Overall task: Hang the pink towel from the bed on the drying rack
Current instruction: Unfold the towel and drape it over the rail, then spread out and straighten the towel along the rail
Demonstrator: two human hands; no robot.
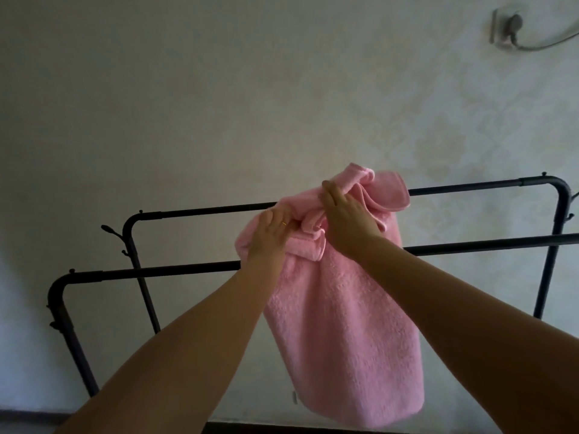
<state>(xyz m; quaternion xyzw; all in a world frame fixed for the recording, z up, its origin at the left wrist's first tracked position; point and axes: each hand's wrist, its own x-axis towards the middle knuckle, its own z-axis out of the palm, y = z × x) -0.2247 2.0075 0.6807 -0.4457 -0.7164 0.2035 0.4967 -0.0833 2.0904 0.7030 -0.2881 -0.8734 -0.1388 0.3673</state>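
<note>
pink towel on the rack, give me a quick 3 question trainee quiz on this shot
1. True or false: the pink towel lies flat on the floor.
2. Which hand wears a ring? A) left hand B) right hand
3. Fill in: the drying rack shows ___ long horizontal bars.

Key:
1. False. Both hands grip its bunched top up by the bars, and the rest hangs down.
2. A.
3. Two, one nearer and one farther.
</note>
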